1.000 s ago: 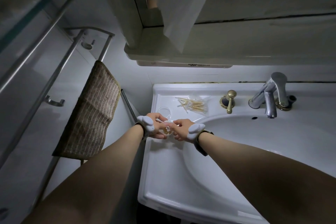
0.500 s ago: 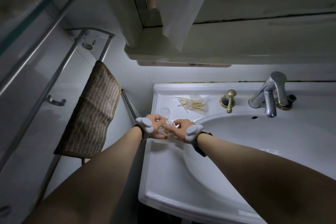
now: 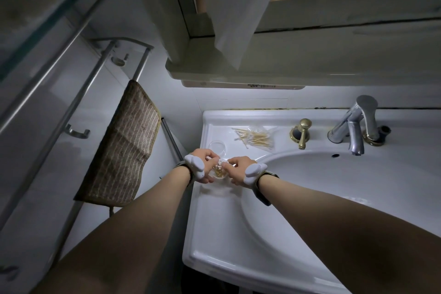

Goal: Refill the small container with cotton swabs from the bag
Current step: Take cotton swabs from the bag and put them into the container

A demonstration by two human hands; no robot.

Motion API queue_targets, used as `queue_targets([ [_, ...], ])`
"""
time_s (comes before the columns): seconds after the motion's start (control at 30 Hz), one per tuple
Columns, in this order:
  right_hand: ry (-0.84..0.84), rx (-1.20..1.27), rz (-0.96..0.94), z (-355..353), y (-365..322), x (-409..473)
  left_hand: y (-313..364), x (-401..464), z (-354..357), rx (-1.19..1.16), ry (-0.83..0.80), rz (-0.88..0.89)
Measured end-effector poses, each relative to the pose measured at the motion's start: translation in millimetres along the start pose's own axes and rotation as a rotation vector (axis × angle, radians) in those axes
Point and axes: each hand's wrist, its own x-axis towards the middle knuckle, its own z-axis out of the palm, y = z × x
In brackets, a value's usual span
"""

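Observation:
A small clear container stands on the sink's left ledge between my two hands, with a bundle of wooden-stemmed cotton swabs upright in it. My left hand wraps around the container from the left. My right hand pinches the white tips of the swabs from the right. Farther back on the ledge lies the clear bag with several more swabs spilling out of it. A clear round lid rests just behind my left hand.
The white sink has a deep basin on the right. A brass plug knob and a chrome tap stand at the back. A brown towel hangs on a rail to the left. A mirror cabinet overhangs.
My hands have shifted slightly forward and closer together around the container. The swab bundle now stands higher and more visibly between my fingers.

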Motion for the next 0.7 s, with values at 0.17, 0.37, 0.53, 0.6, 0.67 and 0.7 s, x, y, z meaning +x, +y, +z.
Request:
queue_targets([
  [0.17,0.149,-0.143,-0.004,-23,-2,-4,11,15,-9,0.422,0.200,0.080],
  [0.37,0.328,-0.339,0.002,-67,4,13,41,34,-5,0.461,0.226,0.201],
  [0.53,0.352,-0.428,0.041,-97,8,31,69,57,7,0.535,0.145,0.257],
  [0.6,0.334,-0.448,0.076,-106,11,35,82,67,15,0.603,0.115,0.258],
  [0.67,0.291,-0.485,0.090,-112,10,35,93,75,21,0.743,0.088,0.274],
  [0.7,0.271,-0.504,0.097,-115,11,37,99,80,25,0.813,0.078,0.283],
])
